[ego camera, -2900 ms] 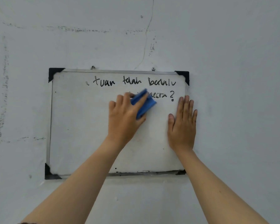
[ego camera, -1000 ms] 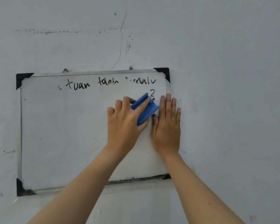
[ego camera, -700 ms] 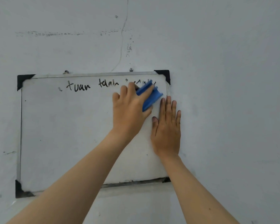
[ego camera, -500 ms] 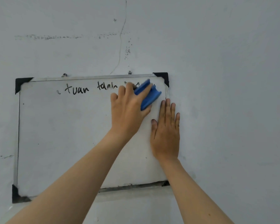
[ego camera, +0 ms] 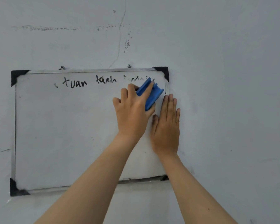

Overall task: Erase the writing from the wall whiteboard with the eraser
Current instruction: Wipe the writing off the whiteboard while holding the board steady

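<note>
Your left hand (ego camera: 132,115) gripped the blue eraser (ego camera: 150,93), with the fingers curled over its top edge and the thumb under its lower end. The eraser was pressed on the whiteboard (ego camera: 63,135) near the upper right corner, tilted, and it covered the end of the last word in the top line. Your right hand (ego camera: 166,126) was flat and open, with the fingers straight and close together, and it held nothing. It lay over the right edge of the whiteboard, just beside the left hand, partly on the board and partly on the wall (ego camera: 225,94). The writing (ego camera: 74,82) at the top still read "tuan" and a second, partly smeared word; the third word was only faint broken strokes next to the eraser. The whiteboard hung on the grey wall, with black corner pieces (ego camera: 162,71), and its lower edge was slanted.
</note>
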